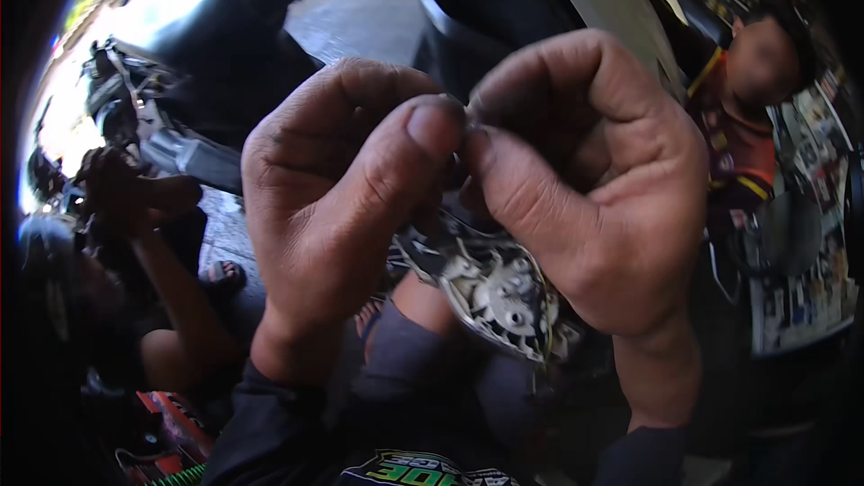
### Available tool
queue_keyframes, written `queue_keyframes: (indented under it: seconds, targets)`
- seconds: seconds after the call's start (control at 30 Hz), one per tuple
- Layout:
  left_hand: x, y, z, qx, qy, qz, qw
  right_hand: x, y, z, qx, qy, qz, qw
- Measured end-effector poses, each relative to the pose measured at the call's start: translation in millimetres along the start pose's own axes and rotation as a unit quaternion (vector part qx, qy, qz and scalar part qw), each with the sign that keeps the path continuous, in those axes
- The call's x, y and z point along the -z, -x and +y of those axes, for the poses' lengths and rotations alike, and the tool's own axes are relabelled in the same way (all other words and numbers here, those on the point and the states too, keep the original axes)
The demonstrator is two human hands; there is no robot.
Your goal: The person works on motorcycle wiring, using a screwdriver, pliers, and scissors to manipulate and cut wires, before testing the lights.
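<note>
Both of my hands are raised close in front of me, thumbs and forefingers pinched, their tips meeting at the centre. Something tiny sits between the fingertips of my left hand (328, 193) and my right hand (598, 180), too small and too covered to make out. Dark grime marks the fingers. Below and behind the hands is a cast metal engine cover (513, 297), silvery grey with ribs and round bosses, above my lap. Neither hand touches it. My right hand hides part of its upper edge.
Black motorcycle seats (216, 45) stand ahead on both sides. A person in a maroon and orange shirt (742, 139) is at the right, beside a printed display sheet (810, 297). Another person's clasped hands (135, 184) are at the left. Red parts (171, 423) lie at lower left.
</note>
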State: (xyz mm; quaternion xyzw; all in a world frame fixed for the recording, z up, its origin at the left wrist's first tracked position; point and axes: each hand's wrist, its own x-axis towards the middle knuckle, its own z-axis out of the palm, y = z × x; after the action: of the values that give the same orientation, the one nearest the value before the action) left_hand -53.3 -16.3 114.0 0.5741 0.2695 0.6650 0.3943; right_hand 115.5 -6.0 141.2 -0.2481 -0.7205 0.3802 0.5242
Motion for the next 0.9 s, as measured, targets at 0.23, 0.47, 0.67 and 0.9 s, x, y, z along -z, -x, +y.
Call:
queue_keyframes:
  seconds: [0.23,0.47,0.67,0.9]
  targets:
    - [-21.8,16.7,-51.7,0.075,-0.027,-0.256,0.963,52.6,82.7,8.5,-0.002,0.262,0.059,0.963]
    - [3.0,42.3,-102.5,0.025,-0.294,-0.413,0.862,56.0,166.7,14.9,-0.236,0.084,0.23,0.94]
    - [-14.1,39.6,-127.8,-0.097,-0.252,-0.473,0.839,52.1,183.9,33.5,-0.214,0.086,0.223,0.947]
    - [-29.1,37.0,-149.0,-0.033,-0.139,-0.43,0.892,38.5,180.4,45.9,-0.233,0.083,0.267,0.931]
